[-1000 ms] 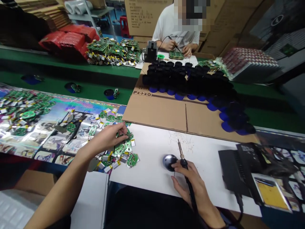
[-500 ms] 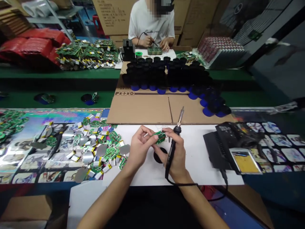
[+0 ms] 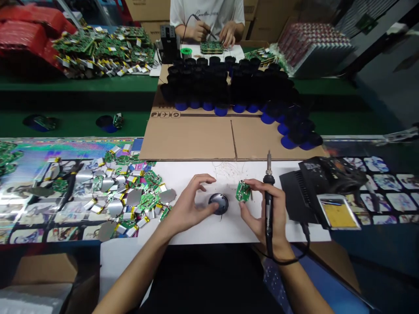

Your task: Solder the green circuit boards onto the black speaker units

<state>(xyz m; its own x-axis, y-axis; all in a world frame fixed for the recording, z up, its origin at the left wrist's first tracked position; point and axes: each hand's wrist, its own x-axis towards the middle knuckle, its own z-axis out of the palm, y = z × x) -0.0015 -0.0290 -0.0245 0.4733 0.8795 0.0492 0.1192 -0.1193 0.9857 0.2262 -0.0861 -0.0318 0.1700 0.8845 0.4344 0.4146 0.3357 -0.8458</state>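
Apart now, your hands sit over a flat white paper sheet (image 3: 193, 174). Your right hand (image 3: 278, 213) pinches a small round green circuit board (image 3: 243, 191) and grips a black soldering iron (image 3: 269, 178). Your open left hand (image 3: 190, 209) rests beside a round dark dome (image 3: 218, 203).

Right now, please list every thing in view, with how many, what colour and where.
soldering iron: one, black, upright over the white sheet.
round circuit board: one, green, over the white sheet.
round dome: one, dark, on the white sheet.
loose circuit boards: many, green, on the printed mat.
cardboard sheet: one, brown, beyond the white sheet.
capped cylinders: many, black with blue ends, on the cardboard.
soldering station: one, black, right of the white sheet.
far circuit boards: many, green, on the far bench.
co-worker: one, white T-shirt, beyond the cylinders.
left hand: one, curved beside the dome.
right hand: one, holding the iron and board.
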